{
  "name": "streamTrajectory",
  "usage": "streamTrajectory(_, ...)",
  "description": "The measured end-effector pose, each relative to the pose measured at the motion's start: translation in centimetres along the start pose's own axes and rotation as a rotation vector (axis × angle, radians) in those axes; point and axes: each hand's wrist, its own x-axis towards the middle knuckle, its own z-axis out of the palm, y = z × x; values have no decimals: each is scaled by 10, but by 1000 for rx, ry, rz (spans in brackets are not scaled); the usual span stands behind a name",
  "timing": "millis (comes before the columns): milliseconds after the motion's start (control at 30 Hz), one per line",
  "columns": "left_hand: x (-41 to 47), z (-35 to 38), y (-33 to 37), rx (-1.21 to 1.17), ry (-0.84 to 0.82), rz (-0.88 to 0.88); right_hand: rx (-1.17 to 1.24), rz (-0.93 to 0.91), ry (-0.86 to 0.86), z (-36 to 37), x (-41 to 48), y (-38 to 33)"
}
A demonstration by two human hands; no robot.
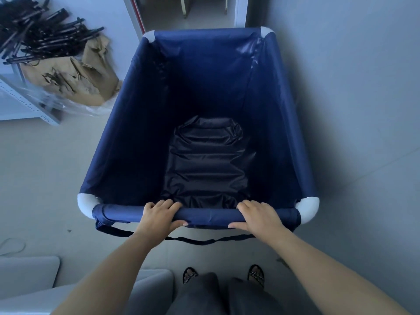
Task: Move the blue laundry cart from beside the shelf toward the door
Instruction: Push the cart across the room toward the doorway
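The blue laundry cart (127, 137) fills the middle of the head view, a deep fabric bin with white corner joints, holding only its dark wrinkled bottom liner. My left hand (159, 215) grips the near rim bar left of centre. My right hand (259, 215) grips the same bar right of centre. Both hands wrap over the bar, fingers inside, thumbs underneath. The cart's far end points at the open doorway (188, 12) at the top of the view. A metal shelf (27, 103) stands to the left of the cart.
Black rods (43, 30) and torn brown paper (75, 78) are piled on and beside the shelf. A wall (363, 87) runs close along the cart's right side. A grey cushioned seat (29, 276) is at lower left. A stool's legs (204, 5) show beyond the doorway.
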Motion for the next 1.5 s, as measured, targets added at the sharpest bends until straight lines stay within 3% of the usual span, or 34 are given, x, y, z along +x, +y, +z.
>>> streamTrajectory(100, 5, -1, 25, -45, 12, -13, -41, -66, 65, -5, -9, 24)
streamTrajectory(300, 9, -2, 54, -63, 37, -57, -59, -1, -89, -10, -15, 55)
streamTrajectory(700, -3, -5, 34, -257, 82, -13, -54, 68, -68, -2, -7, 17)
streamTrajectory(1067, -9, 1, 6, -170, 80, -29, -136, 147, 16, -3, -3, -4)
streamTrajectory(1500, -11, 11, 14, -112, 140, -47, -5, 191, -123, -2, 1, 7)
